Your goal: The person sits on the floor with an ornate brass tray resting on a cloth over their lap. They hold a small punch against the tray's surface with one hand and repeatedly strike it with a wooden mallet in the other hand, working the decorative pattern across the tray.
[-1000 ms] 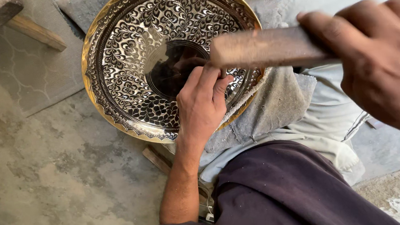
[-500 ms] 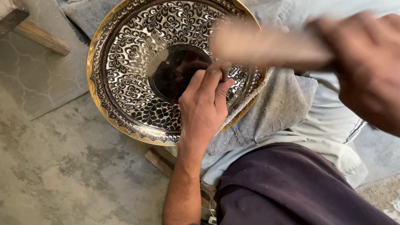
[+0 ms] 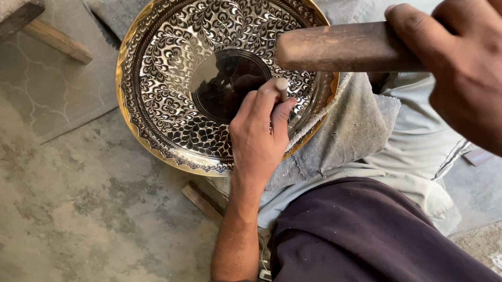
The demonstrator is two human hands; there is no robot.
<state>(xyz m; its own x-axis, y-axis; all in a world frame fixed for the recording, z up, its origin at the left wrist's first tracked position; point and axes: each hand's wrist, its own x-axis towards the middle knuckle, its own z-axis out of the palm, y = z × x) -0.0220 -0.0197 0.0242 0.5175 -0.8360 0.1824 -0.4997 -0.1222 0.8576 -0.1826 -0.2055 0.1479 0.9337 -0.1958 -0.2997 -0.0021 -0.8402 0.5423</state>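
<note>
- The engraved brass plate (image 3: 193, 48) leans on a grey cloth (image 3: 348, 125) over the person's lap, above the concrete floor (image 3: 55, 209)
- The left hand (image 3: 260, 137) rests on the plate, fingers clamped on a small metal punch (image 3: 281, 86)
- The right hand (image 3: 477, 70), fingers wrapped tight, holds a wooden mallet (image 3: 340, 49) above the punch

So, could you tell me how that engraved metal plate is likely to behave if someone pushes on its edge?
The engraved plate looks like rigid metal, so it probably will not flex. It rests tilted on a grey cloth over the lap, so it may rock or slide. Its polished centre suggests a slippery surface; the left hand seems to steady it.
</note>
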